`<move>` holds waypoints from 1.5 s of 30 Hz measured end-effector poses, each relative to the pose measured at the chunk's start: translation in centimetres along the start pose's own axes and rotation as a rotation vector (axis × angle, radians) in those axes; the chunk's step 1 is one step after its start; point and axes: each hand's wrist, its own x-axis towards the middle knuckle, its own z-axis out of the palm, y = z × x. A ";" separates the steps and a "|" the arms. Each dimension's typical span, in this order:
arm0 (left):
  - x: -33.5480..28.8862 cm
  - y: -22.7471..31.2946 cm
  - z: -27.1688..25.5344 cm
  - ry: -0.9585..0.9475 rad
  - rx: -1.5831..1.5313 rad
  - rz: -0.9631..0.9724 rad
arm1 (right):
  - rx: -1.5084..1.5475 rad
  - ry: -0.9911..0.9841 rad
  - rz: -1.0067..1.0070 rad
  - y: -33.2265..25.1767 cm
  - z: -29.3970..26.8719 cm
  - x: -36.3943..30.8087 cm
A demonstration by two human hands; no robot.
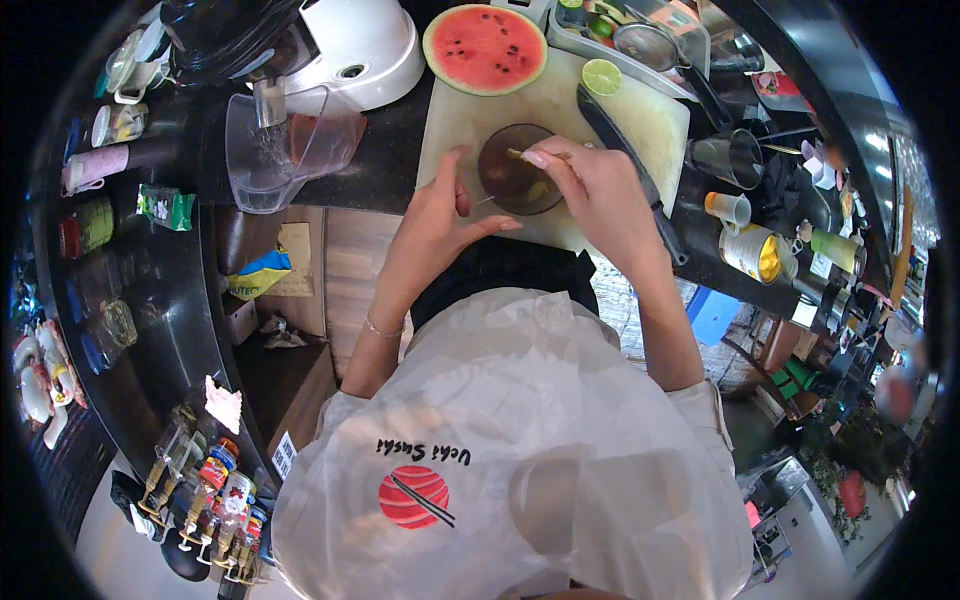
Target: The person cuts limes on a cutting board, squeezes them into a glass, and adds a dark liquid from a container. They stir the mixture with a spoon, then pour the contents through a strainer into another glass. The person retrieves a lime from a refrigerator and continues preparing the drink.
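Note:
A round dark see-through glass or bowl (520, 190), seen from above, stands on the white cutting board (455, 120). My right hand (605, 190) is over its right side, thumb and fingertips pinched on a small yellowish-green piece (516, 154) too small to name. My left hand (440, 210) curves beside the glass on its left and near side, fingers and thumb apart. A thin pale sliver (486, 200) shows between that hand and the glass. To the right, a long black-handled knife (625, 150) lies along the board, partly behind my right hand.
A cut watermelon half (485, 50) and a lime half (602, 77) lie at the board's far side. Behind are a plastic tub (580, 45) and a strainer (645, 42). Left stand a white machine (375, 55) and a clear pitcher (265, 165); right, a clear cup (725, 158).

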 end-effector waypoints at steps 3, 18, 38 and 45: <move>0.2 0.0 0.3 0.025 -0.050 0.020 | 0.012 -0.007 -0.025 0.2 1.2 -0.2; 0.2 -0.2 1.2 0.056 -0.013 0.014 | 0.178 -0.086 0.048 0.4 2.6 -1.3; -2.0 1.9 -4.8 0.204 -0.727 0.238 | 0.087 0.217 0.008 0.4 -0.3 -1.4; -2.1 2.7 -5.8 0.180 -0.778 0.255 | 0.112 0.184 0.028 0.5 0.2 -1.4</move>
